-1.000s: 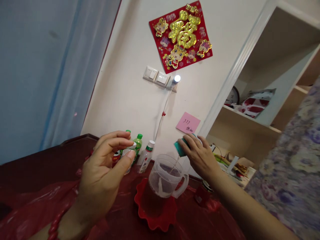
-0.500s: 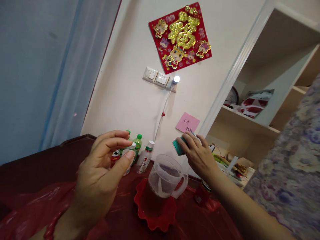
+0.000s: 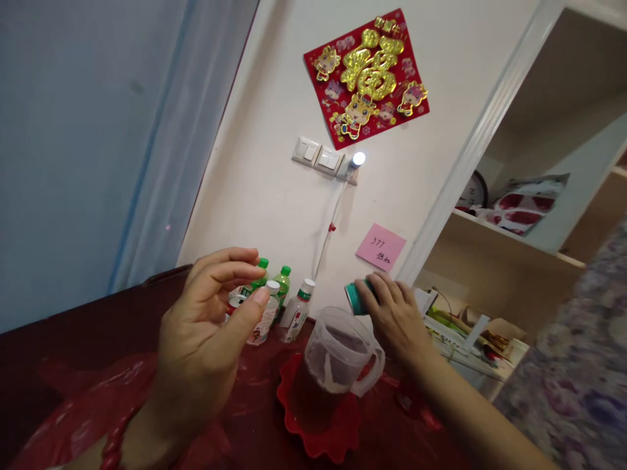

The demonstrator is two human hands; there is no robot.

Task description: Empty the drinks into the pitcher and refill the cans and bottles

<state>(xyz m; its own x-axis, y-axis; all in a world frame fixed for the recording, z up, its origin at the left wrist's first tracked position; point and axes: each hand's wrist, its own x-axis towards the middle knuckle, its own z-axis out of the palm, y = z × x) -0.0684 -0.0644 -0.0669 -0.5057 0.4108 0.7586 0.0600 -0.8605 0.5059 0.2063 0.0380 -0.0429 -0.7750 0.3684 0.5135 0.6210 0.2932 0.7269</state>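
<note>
My right hand (image 3: 394, 316) is wrapped around a teal can (image 3: 355, 299). The can is held tilted, its end turned left, above a clear plastic pitcher (image 3: 329, 365). Brown liquid fills the pitcher's lower part; it stands on a red scalloped plate (image 3: 343, 444). No stream from the can is visible. My left hand (image 3: 210, 320) is raised to the left of the pitcher, fingers curved and thumb apart, with nothing between them. Just beyond it stand a white-capped bottle (image 3: 267, 316) and several other bottles, partly hidden by the fingers.
Another white-capped bottle (image 3: 298, 313) and a green-capped bottle (image 3: 283, 282) stand against the wall. Red plastic (image 3: 93, 405) covers part of the dark table. Behind my right arm, a red container is mostly hidden. Shelves (image 3: 519, 235) rise at right; a pink note (image 3: 381, 247) is on the wall.
My right hand has brought the teal can slightly lower and closer to the pitcher. My left hand keeps its open pose. The whole view has shifted a little.
</note>
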